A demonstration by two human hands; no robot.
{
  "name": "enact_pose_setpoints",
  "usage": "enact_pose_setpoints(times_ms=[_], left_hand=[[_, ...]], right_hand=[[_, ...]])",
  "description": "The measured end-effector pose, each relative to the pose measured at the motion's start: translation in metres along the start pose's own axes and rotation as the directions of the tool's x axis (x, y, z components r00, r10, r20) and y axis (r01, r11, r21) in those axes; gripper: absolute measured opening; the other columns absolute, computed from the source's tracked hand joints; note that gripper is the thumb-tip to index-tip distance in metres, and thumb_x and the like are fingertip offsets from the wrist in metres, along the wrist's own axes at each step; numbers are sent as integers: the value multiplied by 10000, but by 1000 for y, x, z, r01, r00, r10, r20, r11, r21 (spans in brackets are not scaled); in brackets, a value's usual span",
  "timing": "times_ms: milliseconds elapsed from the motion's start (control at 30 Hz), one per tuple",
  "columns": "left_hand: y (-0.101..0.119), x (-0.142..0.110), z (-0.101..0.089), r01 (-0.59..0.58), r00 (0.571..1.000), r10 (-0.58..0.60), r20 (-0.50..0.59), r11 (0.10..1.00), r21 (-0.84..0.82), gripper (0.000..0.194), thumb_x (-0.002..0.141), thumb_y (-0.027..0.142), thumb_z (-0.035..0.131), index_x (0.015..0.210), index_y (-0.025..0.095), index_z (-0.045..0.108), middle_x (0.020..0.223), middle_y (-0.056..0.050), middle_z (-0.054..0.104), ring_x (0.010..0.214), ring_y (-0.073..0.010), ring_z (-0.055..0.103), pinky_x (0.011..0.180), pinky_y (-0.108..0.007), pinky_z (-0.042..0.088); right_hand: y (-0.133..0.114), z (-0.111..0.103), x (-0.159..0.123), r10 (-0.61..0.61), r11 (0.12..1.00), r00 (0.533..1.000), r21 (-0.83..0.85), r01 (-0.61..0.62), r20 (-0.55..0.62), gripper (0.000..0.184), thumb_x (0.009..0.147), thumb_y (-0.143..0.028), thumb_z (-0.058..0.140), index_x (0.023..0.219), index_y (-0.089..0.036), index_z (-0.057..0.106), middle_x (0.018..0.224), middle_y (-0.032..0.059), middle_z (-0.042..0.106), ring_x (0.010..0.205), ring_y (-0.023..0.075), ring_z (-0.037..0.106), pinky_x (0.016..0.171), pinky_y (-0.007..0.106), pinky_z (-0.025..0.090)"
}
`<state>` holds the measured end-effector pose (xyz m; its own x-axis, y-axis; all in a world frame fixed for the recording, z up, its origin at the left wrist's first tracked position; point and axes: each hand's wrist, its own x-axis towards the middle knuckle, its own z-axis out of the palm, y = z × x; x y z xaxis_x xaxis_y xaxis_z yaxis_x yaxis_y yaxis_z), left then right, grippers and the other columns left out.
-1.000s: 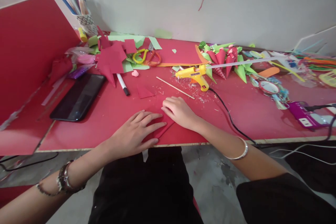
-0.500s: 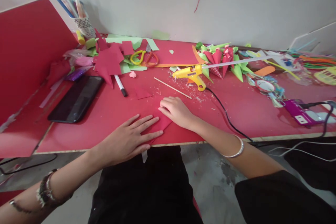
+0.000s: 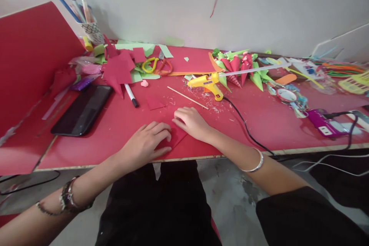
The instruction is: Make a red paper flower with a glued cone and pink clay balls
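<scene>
A piece of red paper (image 3: 178, 137) lies near the table's front edge, hard to tell from the red tabletop. My left hand (image 3: 145, 142) rests at its left side, fingers bent and the thumb apart from them. At the paper's upper right, my right hand (image 3: 191, 123) has its fingers curled down, thumb and forefinger together at the paper's edge. Its fingertips are partly hidden. Just beyond the hands sits a small red paper scrap (image 3: 155, 103), and past it a thin wooden stick (image 3: 187, 97).
A yellow glue gun (image 3: 208, 83) lies behind my right hand, its cord running to the front edge. To the left are a black phone (image 3: 82, 110), a marker (image 3: 131, 95) and scissors (image 3: 150, 65). Paper cones (image 3: 235, 69) stand at the back; a purple power socket (image 3: 324, 123) sits right.
My left hand has drawn back slightly to the left, and its flat, spread fingers are now bent. My right hand stays at the paper's edge. The view has shifted a little.
</scene>
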<state>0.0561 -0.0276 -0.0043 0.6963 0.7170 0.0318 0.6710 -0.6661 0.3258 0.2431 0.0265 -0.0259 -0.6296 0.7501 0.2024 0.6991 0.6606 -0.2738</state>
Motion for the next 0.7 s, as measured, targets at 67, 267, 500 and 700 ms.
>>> enact_pose_setpoints(times_ms=[67, 267, 500, 700], left_hand=[[-2, -1, 0, 5, 1000, -5, 8, 1000, 18, 289, 828, 370, 451, 1068, 220, 507, 1166, -43, 514, 1023, -214, 467, 848, -365, 385], [-6, -5, -4, 36, 996, -41, 79, 997, 66, 517, 796, 466, 460, 1267, 266, 380, 1301, -19, 435, 1129, -246, 404, 926, -396, 320], [-7, -4, -9, 28, 990, -40, 133, 995, 92, 576, 774, 491, 476, 1300, 305, 333, 1373, 5, 350, 1193, -251, 342, 948, -399, 300], [-10, -3, -12, 37, 989, -47, 138, 996, 78, 606, 733, 526, 504, 1284, 320, 358, 1383, 7, 332, 1188, -260, 352, 945, -411, 305]], right_hand=[[0, 0, 0, 0, 1000, 1000, 0, 0, 6, 227, 879, -282, 392, 697, -169, 466, 691, 2, 505, 674, 123, 420, 603, 244, 223], [0, 0, 0, 2, 1000, 1000, -20, -2, -6, 231, 877, -290, 398, 690, -169, 459, 688, 0, 506, 671, 122, 420, 604, 245, 227], [0, -1, 0, 6, 1000, 1000, -15, -6, 0, 177, 871, -276, 408, 759, -165, 489, 733, 17, 527, 698, 136, 444, 621, 252, 268], [-13, -33, -29, -167, 975, 985, -152, 160, -35, 236, 870, -237, 386, 1030, -155, 538, 943, 98, 546, 880, 202, 461, 793, 342, 333]])
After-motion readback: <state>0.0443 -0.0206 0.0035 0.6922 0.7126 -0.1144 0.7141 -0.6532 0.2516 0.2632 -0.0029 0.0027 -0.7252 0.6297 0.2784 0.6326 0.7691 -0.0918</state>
